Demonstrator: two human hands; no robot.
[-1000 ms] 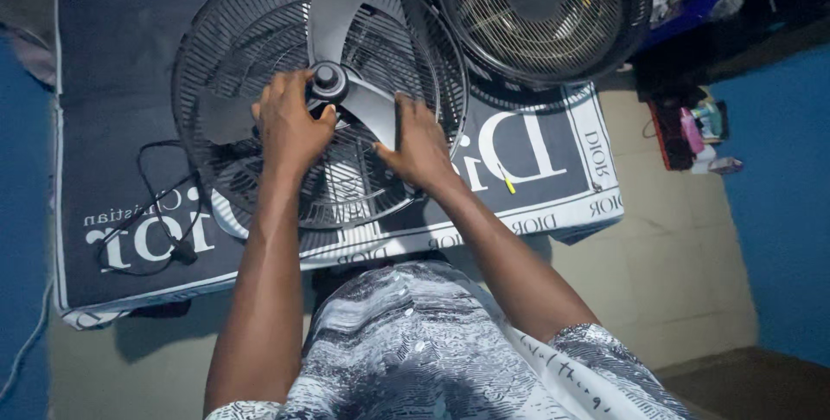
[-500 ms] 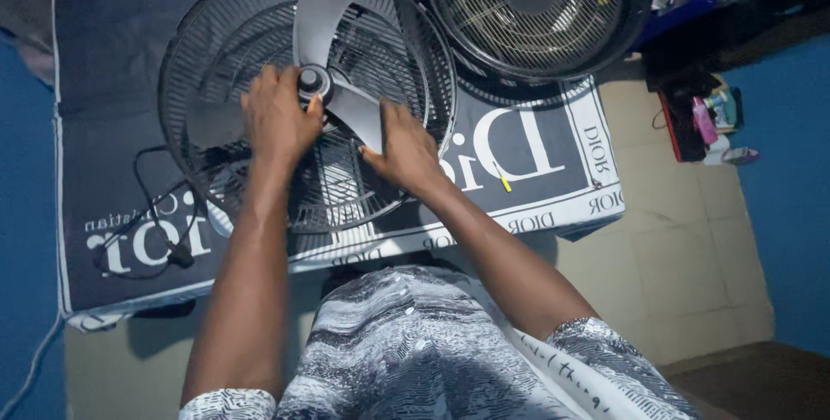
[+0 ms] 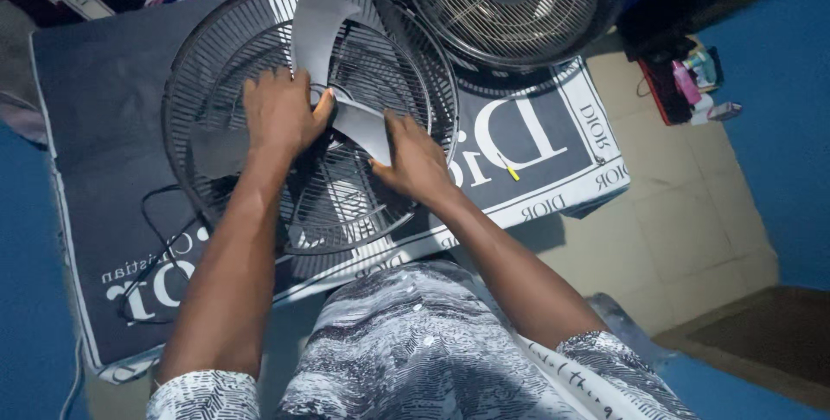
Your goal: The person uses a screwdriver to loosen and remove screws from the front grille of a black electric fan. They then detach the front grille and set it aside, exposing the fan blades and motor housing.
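Note:
A fan's rear grille lies flat on a dark printed cloth, with a grey three-bladed propeller mounted at its middle. My left hand covers the hub and grips it; the hub cap is hidden under my fingers. My right hand holds the lower right blade by its edge. The third blade points left, under the wrist side of my left hand.
A second round fan grille lies at the top right, overlapping the cloth. A black power cord loops at lower left. A small yellow item rests on the cloth. Bottles and clutter sit on the tiled floor to the right.
My left hand has closed over the hub cap, which showed between my fingers before. The right hand stays on the blade. The camera view has tilted and shifted slightly.

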